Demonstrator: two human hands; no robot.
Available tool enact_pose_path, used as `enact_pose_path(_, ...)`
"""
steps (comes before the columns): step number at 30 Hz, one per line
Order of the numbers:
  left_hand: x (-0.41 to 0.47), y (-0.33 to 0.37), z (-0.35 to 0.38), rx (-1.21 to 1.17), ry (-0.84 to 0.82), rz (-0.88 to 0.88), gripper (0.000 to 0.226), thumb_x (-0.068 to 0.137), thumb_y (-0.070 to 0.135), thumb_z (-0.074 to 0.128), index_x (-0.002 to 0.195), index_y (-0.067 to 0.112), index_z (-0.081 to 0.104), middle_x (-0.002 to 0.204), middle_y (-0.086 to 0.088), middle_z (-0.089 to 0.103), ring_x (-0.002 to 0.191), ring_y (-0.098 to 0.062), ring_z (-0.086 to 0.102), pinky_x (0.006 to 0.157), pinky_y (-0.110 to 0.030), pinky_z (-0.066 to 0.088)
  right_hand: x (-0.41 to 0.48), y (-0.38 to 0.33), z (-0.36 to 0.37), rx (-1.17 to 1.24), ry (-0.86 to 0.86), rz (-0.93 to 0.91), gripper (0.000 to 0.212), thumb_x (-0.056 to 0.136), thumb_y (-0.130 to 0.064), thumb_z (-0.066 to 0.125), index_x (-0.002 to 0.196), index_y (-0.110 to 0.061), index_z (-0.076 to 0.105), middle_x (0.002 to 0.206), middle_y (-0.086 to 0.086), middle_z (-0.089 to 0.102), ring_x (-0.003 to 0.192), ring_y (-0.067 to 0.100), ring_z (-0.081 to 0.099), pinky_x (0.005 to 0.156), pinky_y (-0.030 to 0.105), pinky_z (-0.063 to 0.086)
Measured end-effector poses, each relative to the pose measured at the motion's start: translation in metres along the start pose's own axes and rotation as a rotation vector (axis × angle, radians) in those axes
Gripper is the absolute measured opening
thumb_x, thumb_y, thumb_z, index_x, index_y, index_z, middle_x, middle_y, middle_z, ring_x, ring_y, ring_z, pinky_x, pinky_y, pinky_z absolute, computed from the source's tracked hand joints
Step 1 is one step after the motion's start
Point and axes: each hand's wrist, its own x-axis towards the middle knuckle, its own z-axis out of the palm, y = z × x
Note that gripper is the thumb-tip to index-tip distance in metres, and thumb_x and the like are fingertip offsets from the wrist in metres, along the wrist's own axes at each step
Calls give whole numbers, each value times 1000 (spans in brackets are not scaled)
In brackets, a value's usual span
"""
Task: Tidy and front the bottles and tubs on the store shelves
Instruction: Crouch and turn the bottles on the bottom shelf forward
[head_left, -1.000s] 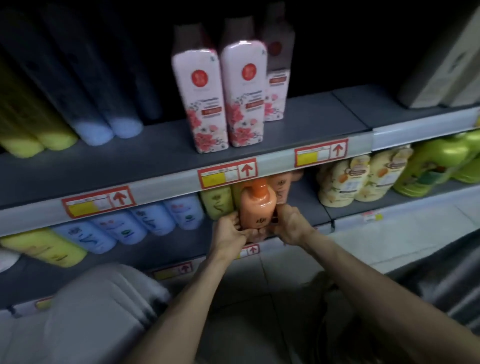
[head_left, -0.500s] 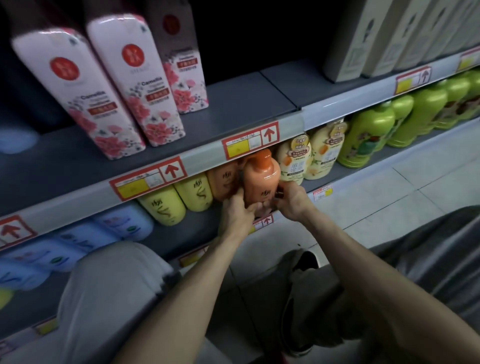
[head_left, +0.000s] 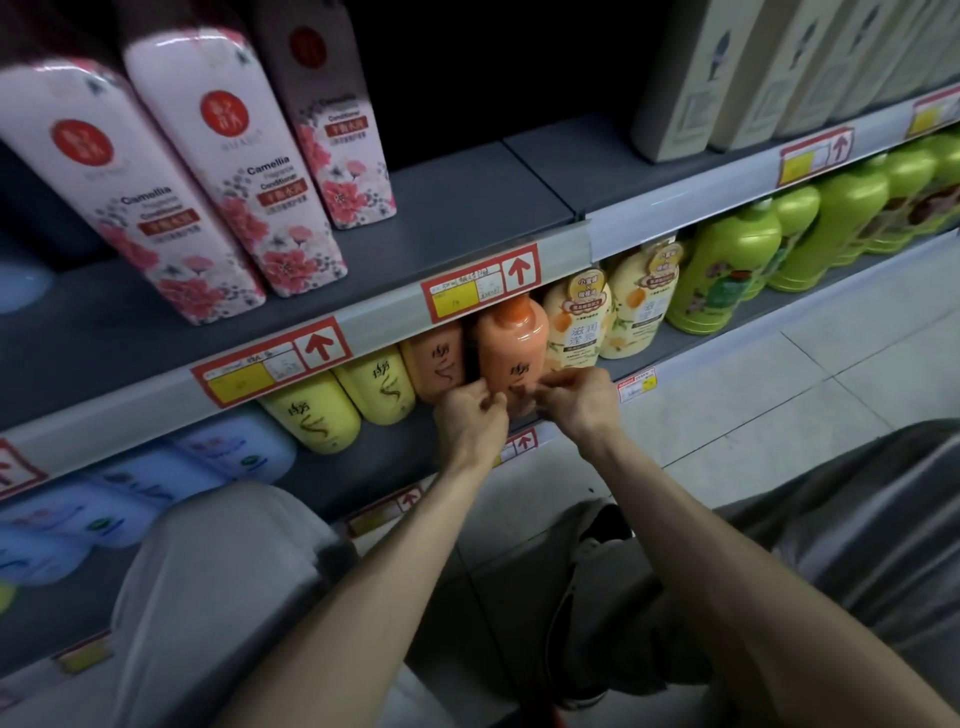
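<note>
**Orange bottle at the front of the lower shelf**

The left hand and the right hand meet at the bottle's lower face. Their fingers are curled, with the fingertips beside its dark label mark. Whether they clasp the bottle or only touch it cannot be told. The bottle stands upright near the shelf's front edge, beneath a red-and-yellow price tag. Just to its left stands a second orange bottle, followed by two yellow bottles. Just to its right stand cream bottles, followed by green bottles. Blue bottles, blurred, occupy the far left. Pink Camellia bottles stand on the upper shelf.
</note>
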Motion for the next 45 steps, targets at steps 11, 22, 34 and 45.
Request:
enact_pose_path(11, 1, 1, 22, -204, -49, -32, 34, 85, 4, 57, 111, 18, 75, 107, 3, 77, 105, -12, 68, 97, -32, 54, 10, 5, 8, 328, -115, -29, 29, 91, -12, 75, 121, -10, 76, 112, 5, 78, 109, 24, 72, 96, 46, 60)
enact_pose_path(22, 33, -15, 28, -421, -116, -232, 91, 69, 22, 60, 155, 33, 36, 155, -7, 46, 135, -29, 51, 112, -50, 46, 23, 2, 33, 191, -259, -75, 74, 77, -22, 73, 149, -24, 54, 133, -4, 69, 129, 21, 60, 110, 45, 51)
enact_pose_path(34, 20, 2, 10, -636, -222, -274, 59, 85, 16, 61, 141, 33, 55, 135, 1, 64, 119, -21, 63, 94, -35, 54, 4, -18, 27, 115, -308, -94, 78, 87, 13, 56, 158, -17, 39, 153, 6, 51, 141, 26, 46, 114, 48, 46)
enact_pose_path(45, -20, -13, -70, -390, -176, -455, 15, 97, 15, 53, 87, 24, 60, 94, -2, 66, 88, -17, 62, 76, -31, 50, -45, -38, 52, -321, -470, -101, 23, 85, -18, 68, 97, 1, 75, 97, 20, 76, 84, 33, 72, 76, 44, 61)
